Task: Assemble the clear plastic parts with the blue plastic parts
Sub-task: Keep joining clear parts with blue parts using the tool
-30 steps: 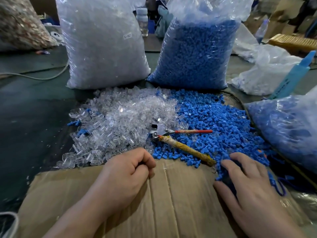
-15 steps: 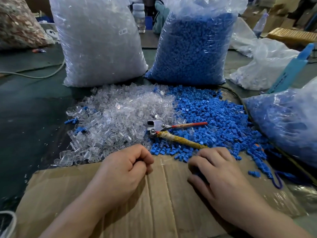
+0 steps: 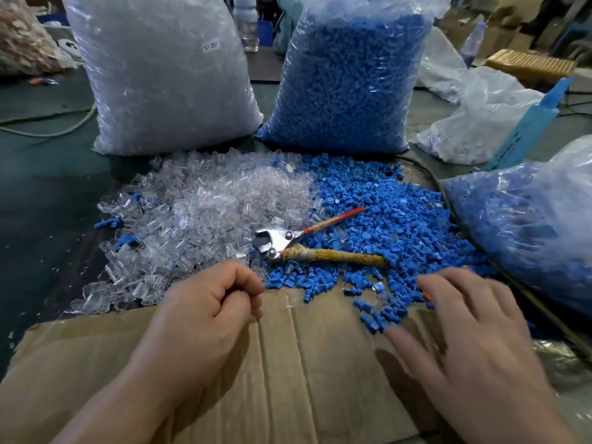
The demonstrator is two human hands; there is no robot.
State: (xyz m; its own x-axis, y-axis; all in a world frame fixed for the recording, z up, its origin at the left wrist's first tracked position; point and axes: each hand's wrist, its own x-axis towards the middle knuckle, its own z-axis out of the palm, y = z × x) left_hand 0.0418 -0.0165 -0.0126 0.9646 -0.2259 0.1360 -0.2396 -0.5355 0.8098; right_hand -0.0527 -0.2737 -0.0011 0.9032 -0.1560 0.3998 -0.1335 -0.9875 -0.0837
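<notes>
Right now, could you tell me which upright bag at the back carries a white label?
The bag of clear parts, on the left: a small white label sits near its top; the bag of blue parts shows none.

One clear heap (image 3: pixel 205 213), one blue heap (image 3: pixel 387 216), one pair of pliers (image 3: pixel 282 240), one cardboard sheet (image 3: pixel 307 373).

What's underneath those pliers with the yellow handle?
The pliers lie on the loose heap, right where the clear parts meet the blue parts. Their handles rest on blue ones. Whatever is below the heap there is covered.
</notes>
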